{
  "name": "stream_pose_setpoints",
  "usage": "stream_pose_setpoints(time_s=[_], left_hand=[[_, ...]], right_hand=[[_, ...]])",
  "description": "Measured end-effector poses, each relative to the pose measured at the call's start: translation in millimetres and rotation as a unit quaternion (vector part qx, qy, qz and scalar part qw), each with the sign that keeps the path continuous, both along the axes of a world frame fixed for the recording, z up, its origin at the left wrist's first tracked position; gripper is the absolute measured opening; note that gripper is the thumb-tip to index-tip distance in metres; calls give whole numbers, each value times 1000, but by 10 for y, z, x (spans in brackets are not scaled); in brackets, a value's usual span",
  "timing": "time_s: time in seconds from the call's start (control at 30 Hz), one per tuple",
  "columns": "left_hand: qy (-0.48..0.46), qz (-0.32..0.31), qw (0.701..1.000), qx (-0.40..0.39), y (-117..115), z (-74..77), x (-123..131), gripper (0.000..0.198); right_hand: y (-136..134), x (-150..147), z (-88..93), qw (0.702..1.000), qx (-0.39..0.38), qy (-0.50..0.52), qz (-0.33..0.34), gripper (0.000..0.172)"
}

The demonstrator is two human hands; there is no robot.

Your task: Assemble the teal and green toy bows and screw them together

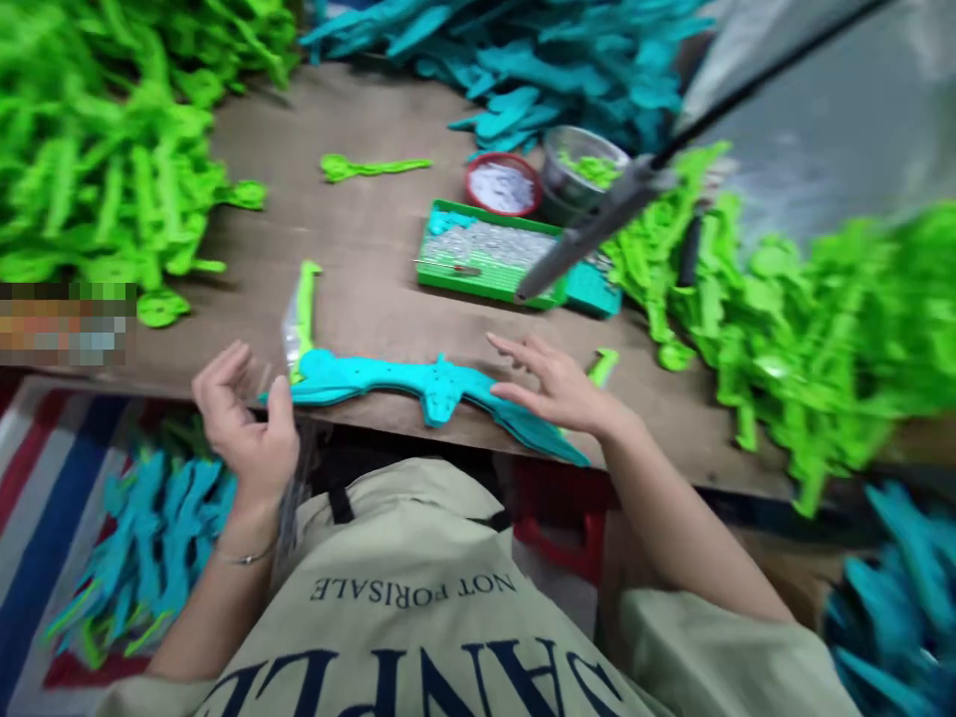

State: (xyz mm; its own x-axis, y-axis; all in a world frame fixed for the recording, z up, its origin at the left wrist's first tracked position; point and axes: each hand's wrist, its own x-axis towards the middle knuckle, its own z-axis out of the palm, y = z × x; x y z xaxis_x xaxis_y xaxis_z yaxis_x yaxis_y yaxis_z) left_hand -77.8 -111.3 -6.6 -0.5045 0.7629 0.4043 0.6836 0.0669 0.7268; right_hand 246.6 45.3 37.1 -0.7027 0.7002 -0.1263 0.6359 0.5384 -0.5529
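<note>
A long teal plastic part (440,383) with a winged outline lies along the table's front edge. A lime green strip (305,304) sticks up from its left end, with something clear and blurred beside it. Near the right end, a second lime green piece (603,366) shows partly behind my wrist. My left hand (250,418) is beside the left end, fingers loosely bent and thumb apart, with nothing visible in it. Over the right half hovers or rests my right hand (549,383), fingers stretched out and open; contact cannot be made out.
Lime green parts are heaped at left (112,149) and right (792,299), teal ones (538,60) at the back. A green tray (485,284) of small metal pieces, a red bowl (470,184) and a clear tub (557,179) stand mid-table. A grey rod (597,229) slants over the tray.
</note>
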Motion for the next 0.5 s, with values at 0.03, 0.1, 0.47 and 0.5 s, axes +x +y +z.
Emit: stream_pose_setpoints(time_s=[0.03, 0.1, 0.47, 0.5], left_hand=[[29, -8, 999, 25, 107, 108, 102, 46], [73, -140, 987, 19, 348, 273, 384, 39], [325, -444, 818, -170, 793, 52, 1184, 60], [325, -445, 817, -171, 795, 51, 1176, 58]], right_hand=[[-15, 75, 59, 999, 16, 18, -37, 60], [-78, 244, 153, 991, 53, 37, -120, 47], [-805, 964, -150, 903, -66, 28, -425, 30], [-811, 962, -210, 898, -89, 44, -429, 31]])
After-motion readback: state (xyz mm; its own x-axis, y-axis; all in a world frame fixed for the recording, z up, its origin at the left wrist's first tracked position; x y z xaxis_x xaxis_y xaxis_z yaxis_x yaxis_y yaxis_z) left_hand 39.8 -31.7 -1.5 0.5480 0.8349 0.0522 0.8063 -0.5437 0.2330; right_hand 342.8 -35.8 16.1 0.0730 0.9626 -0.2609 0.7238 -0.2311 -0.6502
